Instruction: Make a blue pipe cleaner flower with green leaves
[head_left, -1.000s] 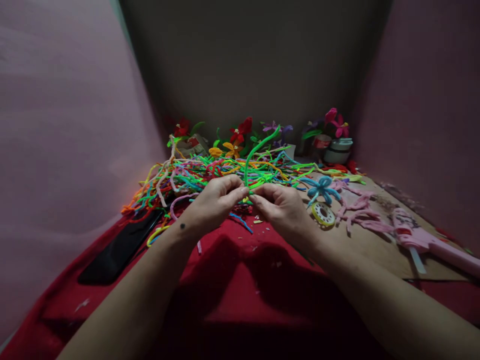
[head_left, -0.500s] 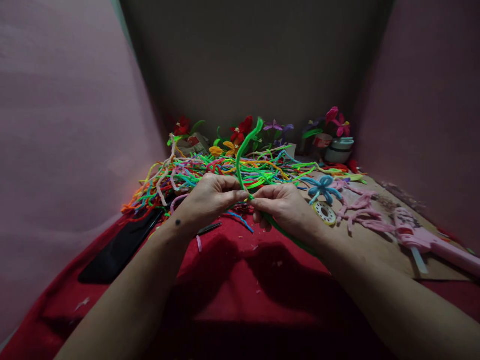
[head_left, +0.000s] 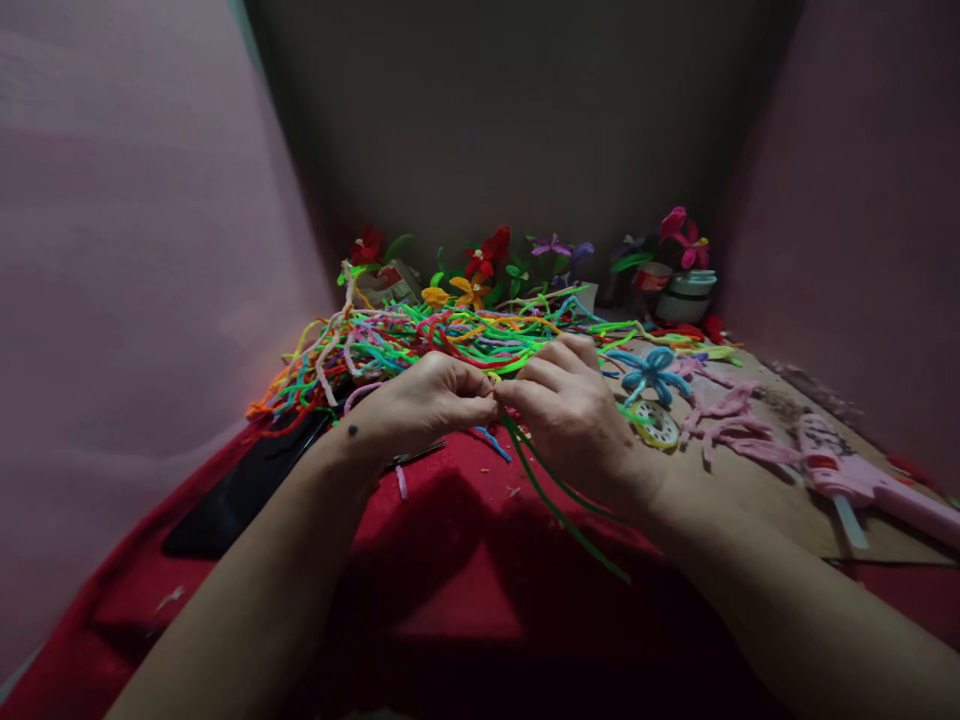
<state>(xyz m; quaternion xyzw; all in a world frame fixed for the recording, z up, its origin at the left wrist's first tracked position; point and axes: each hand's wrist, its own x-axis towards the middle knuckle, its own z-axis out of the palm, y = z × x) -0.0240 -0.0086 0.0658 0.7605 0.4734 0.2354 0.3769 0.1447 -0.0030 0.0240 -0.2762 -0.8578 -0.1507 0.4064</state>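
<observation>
My left hand and my right hand meet at the fingertips over a red cloth. Both pinch a green pipe cleaner, whose free ends run down and to the right below my right hand. Just behind the hands lies a heap of pipe cleaners in many colours. A thin dark metal tool lies on the cloth under my left wrist.
A blue pipe-cleaner flower and a tape roll lie right of my hands on a brown board. Pink shapes and a pink glue gun sit further right. Finished flowers and jars stand at the back. A black slab lies at the left.
The green pipe cleaner stood up in an arc above my hands; now it has been turned downward and trails below my right hand. My right hand has rolled over it.
</observation>
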